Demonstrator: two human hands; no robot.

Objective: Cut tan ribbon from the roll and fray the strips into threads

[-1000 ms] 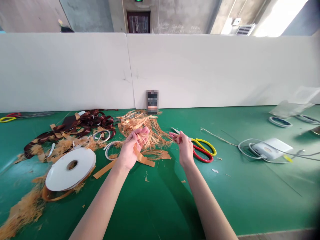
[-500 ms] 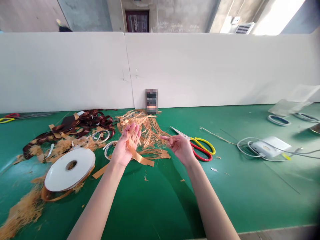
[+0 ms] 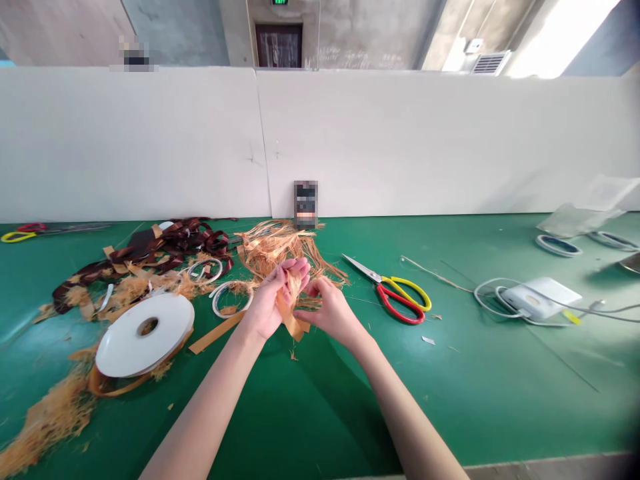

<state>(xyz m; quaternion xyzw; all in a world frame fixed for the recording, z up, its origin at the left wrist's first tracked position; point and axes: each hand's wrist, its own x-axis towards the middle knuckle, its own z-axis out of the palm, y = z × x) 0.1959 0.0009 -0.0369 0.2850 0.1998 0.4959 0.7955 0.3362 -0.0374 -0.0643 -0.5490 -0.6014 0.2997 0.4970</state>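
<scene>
An orange ribbon with a frayed upper part lies across the palm of my left hand, whose fingers curl over it. Its flat tail hangs down below the palm. Close by on the right, my right hand has its fingers bent and its thumb against the ribbon, in a pinch at its side. The fingertips are partly hidden. Just behind both hands lies a heap of frayed orange ribbon strands. Scissors with one red and one yellow handle lie to the right.
A white spool stands at the left, among loose orange fibres and dark brown ribbon. A white adapter with cables lies at the right. A small dark pixelated object leans against the white partition.
My right hand has moved left and closed in on the ribbon. My left hand has shifted slightly right and lower with the ribbon in it. The two hands are now together.
</scene>
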